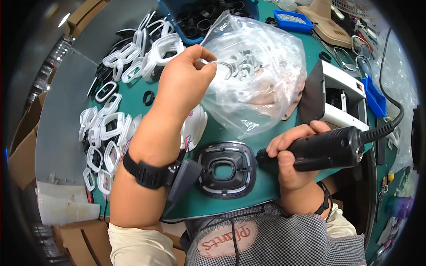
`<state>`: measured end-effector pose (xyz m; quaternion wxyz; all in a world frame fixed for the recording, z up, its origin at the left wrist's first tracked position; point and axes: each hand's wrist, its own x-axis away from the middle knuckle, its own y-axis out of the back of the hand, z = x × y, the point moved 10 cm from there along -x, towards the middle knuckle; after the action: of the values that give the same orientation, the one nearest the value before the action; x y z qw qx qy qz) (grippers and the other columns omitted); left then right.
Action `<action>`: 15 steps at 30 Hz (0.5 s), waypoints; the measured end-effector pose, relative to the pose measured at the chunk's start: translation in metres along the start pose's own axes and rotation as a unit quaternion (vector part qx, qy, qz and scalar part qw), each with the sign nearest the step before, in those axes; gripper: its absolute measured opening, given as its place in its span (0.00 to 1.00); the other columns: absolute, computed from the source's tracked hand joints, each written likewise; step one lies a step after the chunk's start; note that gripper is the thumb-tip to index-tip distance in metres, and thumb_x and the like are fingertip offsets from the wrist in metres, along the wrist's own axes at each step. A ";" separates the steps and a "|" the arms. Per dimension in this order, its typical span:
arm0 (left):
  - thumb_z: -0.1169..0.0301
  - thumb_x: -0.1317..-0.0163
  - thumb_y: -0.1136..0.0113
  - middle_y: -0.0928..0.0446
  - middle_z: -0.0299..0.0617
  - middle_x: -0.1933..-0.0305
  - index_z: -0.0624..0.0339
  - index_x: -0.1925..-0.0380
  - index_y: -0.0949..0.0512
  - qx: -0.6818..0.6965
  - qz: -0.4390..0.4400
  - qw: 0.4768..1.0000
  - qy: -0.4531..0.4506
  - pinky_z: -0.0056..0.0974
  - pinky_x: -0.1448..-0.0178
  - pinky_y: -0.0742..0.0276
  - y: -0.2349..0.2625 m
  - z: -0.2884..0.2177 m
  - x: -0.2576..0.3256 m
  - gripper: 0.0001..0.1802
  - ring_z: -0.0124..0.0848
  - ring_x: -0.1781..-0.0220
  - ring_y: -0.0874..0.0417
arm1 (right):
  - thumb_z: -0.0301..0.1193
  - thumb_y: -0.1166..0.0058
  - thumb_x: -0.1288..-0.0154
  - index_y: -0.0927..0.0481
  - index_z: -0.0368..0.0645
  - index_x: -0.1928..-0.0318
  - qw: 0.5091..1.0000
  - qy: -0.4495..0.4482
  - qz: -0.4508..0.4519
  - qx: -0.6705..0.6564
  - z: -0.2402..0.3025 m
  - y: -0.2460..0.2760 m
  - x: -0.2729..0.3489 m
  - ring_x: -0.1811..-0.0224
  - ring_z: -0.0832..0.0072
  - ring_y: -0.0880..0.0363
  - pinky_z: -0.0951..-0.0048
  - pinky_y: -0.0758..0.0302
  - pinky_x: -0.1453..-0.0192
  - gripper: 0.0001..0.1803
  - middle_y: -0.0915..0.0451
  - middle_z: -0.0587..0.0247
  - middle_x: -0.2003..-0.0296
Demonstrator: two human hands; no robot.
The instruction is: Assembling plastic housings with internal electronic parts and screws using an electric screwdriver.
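My left hand (pixel 188 68) is closed in a pinch at the left side of a clear plastic bag (pixel 266 106). What the fingertips hold, if anything, is hidden. Inside the bag lie several small pale grey and clear parts (pixel 246 64). My right hand (pixel 293 148) is wrapped round a black corded electric screwdriver (pixel 328 148), which lies roughly level with its tip pointing left. Just left of that tip, a rounded-square black plastic frame (pixel 226 188) with a central opening rests flat on the green mat (pixel 284 201). A black device strapped to my left wrist overlaps the frame's left edge.
White and black ring frames (pixel 111 126) are heaped on the left. Behind the bag stands a blue bin (pixel 177 17) of black parts. A white-and-black machine (pixel 339 97) sits to the right, near blue trays (pixel 293 20). The screwdriver's cord (pixel 395 124) runs up the right side.
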<state>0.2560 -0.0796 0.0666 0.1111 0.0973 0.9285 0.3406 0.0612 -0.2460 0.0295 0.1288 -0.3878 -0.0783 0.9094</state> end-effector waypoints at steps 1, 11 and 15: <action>0.68 0.44 0.38 0.20 0.39 0.73 0.60 0.61 0.19 0.012 0.008 1.000 0.026 0.37 0.66 0.26 0.004 0.005 0.011 0.12 0.30 0.75 0.23 | 0.18 0.41 0.42 0.50 0.40 0.34 1.000 0.003 -0.002 0.007 0.000 0.001 0.000 0.72 0.73 0.23 0.73 0.21 0.65 0.41 0.24 0.55 0.66; 0.77 0.44 0.36 0.22 0.36 0.75 0.62 0.68 0.21 -0.054 0.054 0.994 0.076 0.30 0.67 0.27 0.007 0.037 0.134 0.04 0.23 0.74 0.24 | 0.25 0.39 0.38 0.50 0.34 0.35 0.996 -0.024 -0.076 -0.039 -0.004 0.001 -0.003 0.72 0.73 0.24 0.72 0.21 0.64 0.39 0.26 0.55 0.66; 0.76 0.48 0.33 0.22 0.40 0.75 0.59 0.69 0.20 -0.183 0.035 0.979 -0.085 0.37 0.68 0.27 -0.008 0.024 0.162 0.06 0.34 0.74 0.22 | 0.26 0.40 0.38 0.49 0.32 0.36 0.996 -0.018 -0.077 -0.030 -0.003 0.002 -0.005 0.73 0.72 0.22 0.71 0.21 0.64 0.37 0.25 0.55 0.66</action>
<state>0.1062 -0.0298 0.0208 0.1935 0.1364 0.8336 0.4991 0.0667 -0.2488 0.0305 0.1856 -0.3681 -0.1371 0.9007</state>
